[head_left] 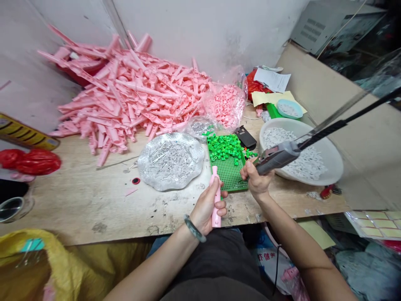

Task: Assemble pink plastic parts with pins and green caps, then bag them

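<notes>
My left hand (206,211) grips an upright pink plastic part (216,200), its top standing above my fingers and its lower end below them. My right hand (256,180) holds a grey corded power tool (277,156) by its nose, with a black cable rising to the upper right. The tool's tip is hidden by my fingers. Both hands hover close together over the table's front, next to a green pegboard tray (228,173) carrying a heap of bright green rings (224,147). The hands are apart from each other by a small gap.
A large heap of pink moulded plastic runners (125,94) lies against the wall. A plastic bag of pink rings (226,106), a crinkled silver tray of small parts (171,161) and a white basin of white pieces (300,152) stand on the wooden table (81,200).
</notes>
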`<state>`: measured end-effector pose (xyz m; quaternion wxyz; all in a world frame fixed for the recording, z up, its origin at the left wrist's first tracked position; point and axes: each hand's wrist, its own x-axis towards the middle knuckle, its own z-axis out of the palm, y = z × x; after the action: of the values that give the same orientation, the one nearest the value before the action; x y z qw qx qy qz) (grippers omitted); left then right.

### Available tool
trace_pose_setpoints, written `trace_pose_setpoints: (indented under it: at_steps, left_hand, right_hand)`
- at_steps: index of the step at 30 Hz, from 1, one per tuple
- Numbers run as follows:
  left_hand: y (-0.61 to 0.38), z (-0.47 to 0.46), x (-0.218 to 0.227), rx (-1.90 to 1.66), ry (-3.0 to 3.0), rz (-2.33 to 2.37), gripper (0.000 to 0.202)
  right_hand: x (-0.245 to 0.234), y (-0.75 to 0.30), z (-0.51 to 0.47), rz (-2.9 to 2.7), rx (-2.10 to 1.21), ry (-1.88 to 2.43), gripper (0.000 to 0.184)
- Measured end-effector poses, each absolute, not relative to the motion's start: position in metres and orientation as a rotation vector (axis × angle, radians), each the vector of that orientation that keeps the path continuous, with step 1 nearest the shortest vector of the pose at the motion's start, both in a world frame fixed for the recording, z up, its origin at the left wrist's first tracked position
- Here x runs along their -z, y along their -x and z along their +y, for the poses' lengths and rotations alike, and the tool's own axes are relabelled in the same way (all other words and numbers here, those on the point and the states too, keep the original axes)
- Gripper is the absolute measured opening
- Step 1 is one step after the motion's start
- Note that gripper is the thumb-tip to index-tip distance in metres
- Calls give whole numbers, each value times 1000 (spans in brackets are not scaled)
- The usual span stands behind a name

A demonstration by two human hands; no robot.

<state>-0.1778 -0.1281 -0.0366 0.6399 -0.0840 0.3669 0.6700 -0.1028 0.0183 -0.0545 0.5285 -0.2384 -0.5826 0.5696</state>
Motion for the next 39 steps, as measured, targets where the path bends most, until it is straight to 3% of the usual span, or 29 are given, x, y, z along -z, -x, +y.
trace_pose_setpoints:
  at_steps: [9,24,32,36,39]
  left_hand:
    - [165,-130,36,-1638,84,997,52]
    - [162,-140,27,-1722,-91,1140,48]
    - [184,-144,41,-1584,-263,1346,48]
    - [256,-228,20,-1410,-328,1823,50]
    - [316,-354,-9,-1133,-480,2319,49]
  right_hand:
    - [-29,100,-45,-1369,-1634,157,28]
    - [-13,103,-67,-1454,-1715,-75,13]
    - [3,120,-76,-1412,-1835,-143,16]
    - [-29,132,-56,-1259,-1941,-14,18]
    - [-37,125,-20,-1255,-1748,157,19]
